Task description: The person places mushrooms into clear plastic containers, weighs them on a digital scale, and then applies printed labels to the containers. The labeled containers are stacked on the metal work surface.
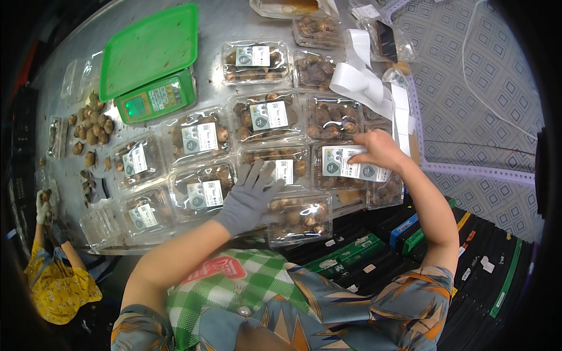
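My left hand (248, 199), in a grey work glove, is spread over the lid of a labelled clear plastic clamshell box (298, 154) and holds nothing. Its fingertips partly cover that box's label. At the right, my bare right hand (377, 151) has its thumb and fingers on a printed label (340, 161) above another clamshell box (327, 182). Whether the label is stuck down is hard to tell. Brown, round taro-like corms fill the boxes. An unlabelled clamshell box (300, 219) lies just right of my left wrist, near the table edge.
More filled boxes (199, 138) stand in rows on the metal table (210, 22). A green digital scale (149, 57) is at the back left, with loose corms (92, 125) below. A label strip (360, 83) curls at the right, near a phone (386, 41). A co-worker (61, 281) works at left.
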`<action>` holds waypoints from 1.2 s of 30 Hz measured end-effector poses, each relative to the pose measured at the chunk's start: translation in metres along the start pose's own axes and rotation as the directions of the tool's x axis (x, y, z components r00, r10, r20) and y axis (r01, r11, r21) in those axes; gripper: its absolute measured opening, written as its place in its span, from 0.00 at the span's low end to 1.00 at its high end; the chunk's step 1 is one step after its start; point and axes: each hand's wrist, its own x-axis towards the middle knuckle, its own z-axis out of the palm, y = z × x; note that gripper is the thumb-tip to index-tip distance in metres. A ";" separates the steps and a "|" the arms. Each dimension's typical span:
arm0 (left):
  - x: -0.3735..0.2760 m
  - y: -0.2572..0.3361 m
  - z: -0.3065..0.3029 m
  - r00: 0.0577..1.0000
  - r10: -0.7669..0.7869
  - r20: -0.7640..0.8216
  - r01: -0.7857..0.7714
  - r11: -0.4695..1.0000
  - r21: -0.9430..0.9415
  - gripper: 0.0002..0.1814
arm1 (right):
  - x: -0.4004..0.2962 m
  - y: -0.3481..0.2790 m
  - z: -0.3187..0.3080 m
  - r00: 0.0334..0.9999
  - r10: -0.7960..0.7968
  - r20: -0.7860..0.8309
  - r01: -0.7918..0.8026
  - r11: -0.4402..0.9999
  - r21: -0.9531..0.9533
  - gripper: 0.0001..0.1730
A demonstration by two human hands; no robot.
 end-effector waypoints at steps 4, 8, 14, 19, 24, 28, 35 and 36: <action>0.010 0.020 -0.014 0.969 0.036 -0.244 -0.095 0.968 -0.233 0.34 | -0.017 -0.032 -0.003 0.986 -0.149 -0.075 0.165 0.936 0.311 0.22; 0.031 0.049 -0.047 0.922 -0.285 0.262 0.359 0.377 -0.853 0.22 | -0.026 -0.049 0.018 0.980 -0.161 -0.115 0.194 0.899 0.392 0.23; 0.035 0.056 -0.057 0.855 -0.306 0.418 0.515 0.405 -0.755 0.19 | -0.024 -0.082 0.018 0.863 -0.314 -0.395 0.395 0.907 0.142 0.23; 0.029 0.058 -0.041 0.911 -0.323 0.255 0.403 0.573 -0.714 0.18 | -0.016 -0.099 0.018 0.870 -0.419 -0.260 0.483 0.828 0.284 0.11; 0.025 0.056 -0.033 0.941 -0.321 0.109 0.307 0.673 -0.673 0.17 | -0.015 -0.100 0.012 0.821 -0.473 -0.320 0.537 0.830 0.152 0.11; 0.025 0.058 -0.037 0.949 -0.310 0.058 0.276 0.730 -0.625 0.16 | -0.016 -0.096 0.012 0.820 -0.469 -0.327 0.504 0.863 0.027 0.12; 0.023 0.052 -0.036 0.950 -0.310 -0.034 0.216 0.733 -0.645 0.15 | -0.027 -0.093 0.014 0.938 -0.253 -0.238 0.299 0.936 0.183 0.12; 0.023 0.051 -0.044 0.950 -0.307 0.053 0.264 0.703 -0.660 0.18 | -0.026 -0.091 0.014 0.947 -0.221 -0.231 0.276 0.931 0.241 0.10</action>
